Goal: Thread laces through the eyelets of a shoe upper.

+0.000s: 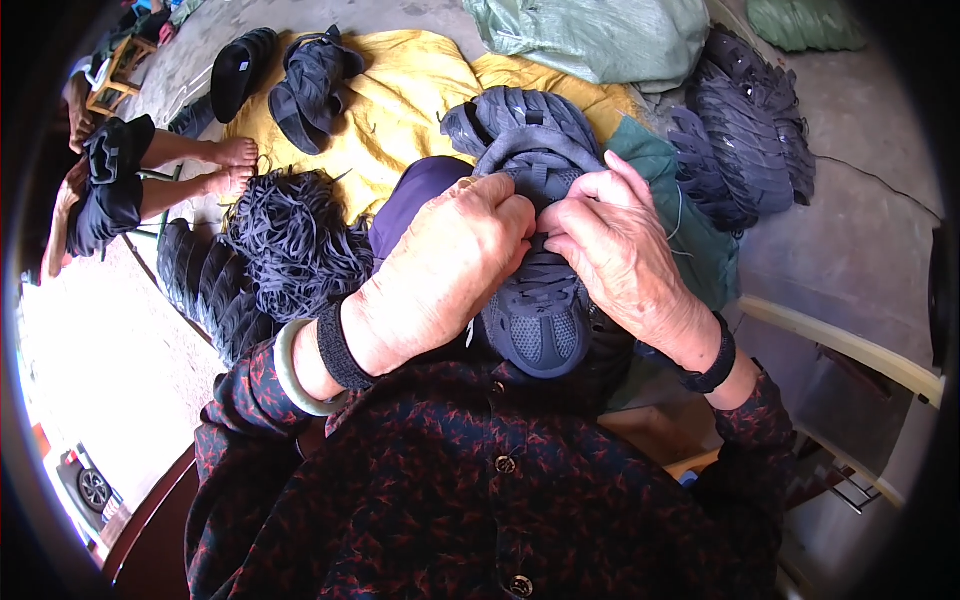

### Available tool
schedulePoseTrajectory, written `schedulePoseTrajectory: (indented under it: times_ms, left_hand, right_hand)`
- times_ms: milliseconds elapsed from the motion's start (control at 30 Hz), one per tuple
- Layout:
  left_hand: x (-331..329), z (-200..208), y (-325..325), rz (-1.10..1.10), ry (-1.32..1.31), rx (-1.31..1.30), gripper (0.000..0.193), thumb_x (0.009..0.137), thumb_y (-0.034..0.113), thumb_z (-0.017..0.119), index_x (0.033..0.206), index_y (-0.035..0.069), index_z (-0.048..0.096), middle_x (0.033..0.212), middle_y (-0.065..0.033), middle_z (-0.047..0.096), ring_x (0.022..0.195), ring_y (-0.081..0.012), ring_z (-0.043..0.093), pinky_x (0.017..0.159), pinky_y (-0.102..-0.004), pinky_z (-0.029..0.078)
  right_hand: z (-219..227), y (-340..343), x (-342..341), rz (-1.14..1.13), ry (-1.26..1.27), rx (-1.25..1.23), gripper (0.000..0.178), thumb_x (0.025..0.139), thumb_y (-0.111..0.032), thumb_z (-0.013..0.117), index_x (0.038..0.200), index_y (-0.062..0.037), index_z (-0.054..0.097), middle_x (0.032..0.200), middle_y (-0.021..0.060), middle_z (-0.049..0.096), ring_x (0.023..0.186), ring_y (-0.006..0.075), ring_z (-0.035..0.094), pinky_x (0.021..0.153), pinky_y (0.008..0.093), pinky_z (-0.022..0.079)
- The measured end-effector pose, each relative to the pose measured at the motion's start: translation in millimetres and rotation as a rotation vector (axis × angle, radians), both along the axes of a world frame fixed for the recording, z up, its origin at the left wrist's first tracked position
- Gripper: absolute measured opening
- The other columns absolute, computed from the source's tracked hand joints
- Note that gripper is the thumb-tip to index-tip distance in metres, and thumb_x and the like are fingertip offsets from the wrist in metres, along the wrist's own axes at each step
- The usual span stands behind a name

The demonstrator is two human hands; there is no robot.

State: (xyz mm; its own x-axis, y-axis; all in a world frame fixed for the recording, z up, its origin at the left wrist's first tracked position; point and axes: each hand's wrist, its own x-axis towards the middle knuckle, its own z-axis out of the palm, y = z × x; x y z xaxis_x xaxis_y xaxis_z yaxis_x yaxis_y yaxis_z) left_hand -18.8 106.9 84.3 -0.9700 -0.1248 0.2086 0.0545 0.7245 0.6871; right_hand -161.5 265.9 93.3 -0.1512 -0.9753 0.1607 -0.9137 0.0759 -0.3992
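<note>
A dark grey sneaker [540, 335] lies at my lap with its mesh toe toward me and its collar facing away. Dark laces cross the lower part of its throat. My left hand [435, 255] is closed at the left eyelet edge, its fingertips pinching the shoelace [545, 240] close to the tongue. On the other side, my right hand [625, 240] pinches at the same lacing with thumb and forefinger; its other fingers are bent. The fingers hide most of the upper eyelets and the lace ends.
A heap of loose dark laces [295, 240] lies to the left, beside stacked shoe uppers [205, 285]. More uppers [745, 130] are piled at right, others [315, 85] on yellow sheeting [415, 75]. A green sack [600, 35] lies beyond. Another person's bare feet [235, 165] are at left.
</note>
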Motion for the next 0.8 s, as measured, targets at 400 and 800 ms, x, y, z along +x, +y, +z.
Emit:
schedulePoseTrajectory:
  times_ms: [400, 800]
  left_hand:
    - [32, 6, -59, 0.150, -0.093, -0.092, 0.015, 0.077, -0.003, 0.070, 0.089, 0.003, 0.062, 0.083, -0.0106, 0.060, 0.073, -0.0229, 0.064, 0.064, -0.0346, 0.052]
    - [151, -66, -178, 0.502, -0.446, -0.121, 0.012, 0.084, 0.009, 0.068, 0.091, -0.001, 0.069, 0.084, -0.0130, 0.068, 0.076, -0.0210, 0.067, 0.073, -0.0331, 0.053]
  right_hand:
    - [3, 4, -19, -0.037, -0.213, -0.024, 0.007, 0.092, -0.008, 0.066, 0.098, -0.0089, 0.062, 0.093, 0.0053, 0.066, 0.101, 0.0267, 0.065, 0.106, 0.0468, 0.042]
    - [23, 14, -25, -0.072, -0.479, -0.071, 0.008, 0.090, -0.007, 0.070, 0.097, -0.0038, 0.069, 0.098, 0.0081, 0.068, 0.097, 0.0252, 0.064, 0.089, 0.0352, 0.052]
